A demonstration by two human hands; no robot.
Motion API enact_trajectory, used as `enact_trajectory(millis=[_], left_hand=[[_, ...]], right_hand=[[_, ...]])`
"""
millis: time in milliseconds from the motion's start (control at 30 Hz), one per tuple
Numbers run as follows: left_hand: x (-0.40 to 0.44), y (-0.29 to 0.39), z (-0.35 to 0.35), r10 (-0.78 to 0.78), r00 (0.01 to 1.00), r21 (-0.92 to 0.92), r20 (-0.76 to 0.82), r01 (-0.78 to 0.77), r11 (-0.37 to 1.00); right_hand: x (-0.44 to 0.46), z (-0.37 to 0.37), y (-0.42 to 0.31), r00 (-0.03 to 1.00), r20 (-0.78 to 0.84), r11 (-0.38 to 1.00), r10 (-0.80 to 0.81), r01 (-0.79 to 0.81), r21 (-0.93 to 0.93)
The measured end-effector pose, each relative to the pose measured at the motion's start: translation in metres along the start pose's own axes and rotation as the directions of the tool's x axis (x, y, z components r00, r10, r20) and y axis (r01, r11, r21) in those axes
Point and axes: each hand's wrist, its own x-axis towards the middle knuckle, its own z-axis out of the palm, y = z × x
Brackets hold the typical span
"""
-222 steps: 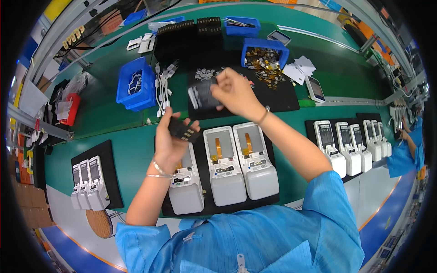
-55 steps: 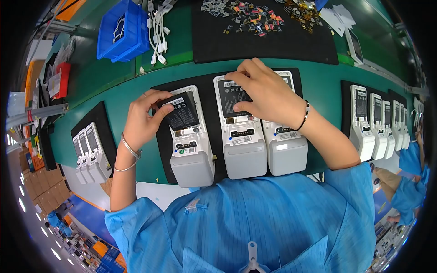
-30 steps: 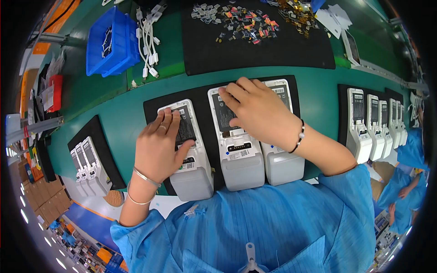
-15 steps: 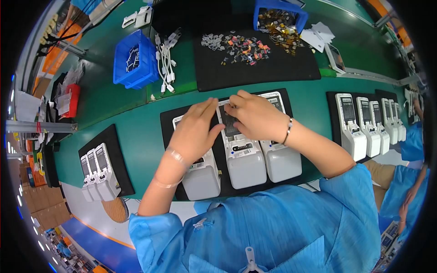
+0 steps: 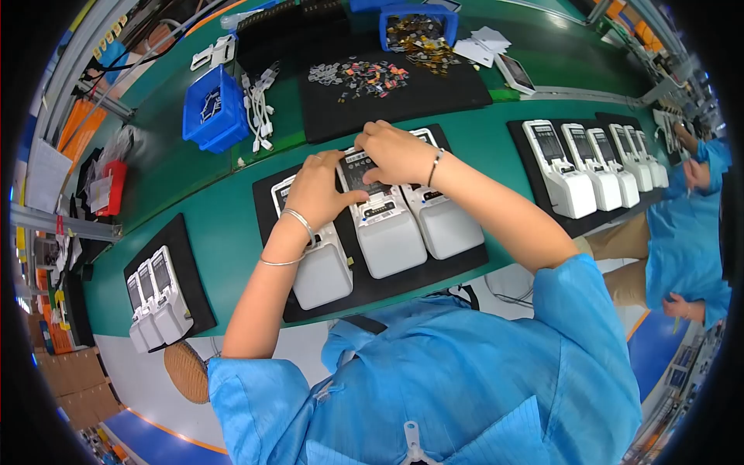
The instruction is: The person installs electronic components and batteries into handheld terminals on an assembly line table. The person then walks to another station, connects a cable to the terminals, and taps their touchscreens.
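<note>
Several white devices that look like card payment terminals lie face down with dark labelled batteries showing. The middle terminal (image 5: 391, 242) is under both hands. My left hand (image 5: 313, 192) rests across its left edge, fingers stretched toward the top and thumb out over the battery. It also covers part of the left terminal (image 5: 322, 273). My right hand (image 5: 399, 155) is bent over the middle terminal's upper end, thumb near the battery (image 5: 358, 175) and fingers curled at the top edge. Whatever its fingertips pinch is hidden. Partly behind my right wrist lies the right terminal (image 5: 444, 226).
A black mat (image 5: 364, 288) lies under these terminals. More terminals (image 5: 159, 291) stand at left, others (image 5: 570, 190) at right. Behind are a blue bin (image 5: 213, 116), white cables (image 5: 260, 112), small loose parts (image 5: 372, 77) and another blue bin (image 5: 384, 32). Co-workers (image 5: 686, 225) are at right.
The whole view has shifted, so the bench things appear further left and higher. Both hands stay at the middle terminal, with the right fingers now near its top edge.
</note>
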Motion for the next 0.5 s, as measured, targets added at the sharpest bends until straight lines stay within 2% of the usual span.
enact_trajectory(millis=[100,300,400,500], left_hand=[[-0.0014,-0.0019,0.0034,0.035,0.998,-0.034,-0.053,-0.037,0.999],[-0.0018,-0.0057,0.0001,0.068,0.997,0.043,0.031,-0.069,0.997],[-0.0057,-0.0009,0.0033,0.033,0.998,0.169,0.050,-0.041,0.985],[-0.0056,-0.0043,0.0085,0.061,0.998,0.223,0.014,-0.062,0.973]], right_hand=[[-0.0017,0.0030,0.0022,0.996,-0.084,0.999,-0.033,0.035,0.024],[0.0005,0.0047,-0.0010,1.000,-0.030,1.000,0.000,0.000,-0.018],[-0.0007,0.0068,-0.0021,1.000,-0.026,0.999,-0.015,0.014,-0.049],[-0.0007,0.0010,-0.0026,1.000,0.009,1.000,-0.001,0.001,-0.026]])
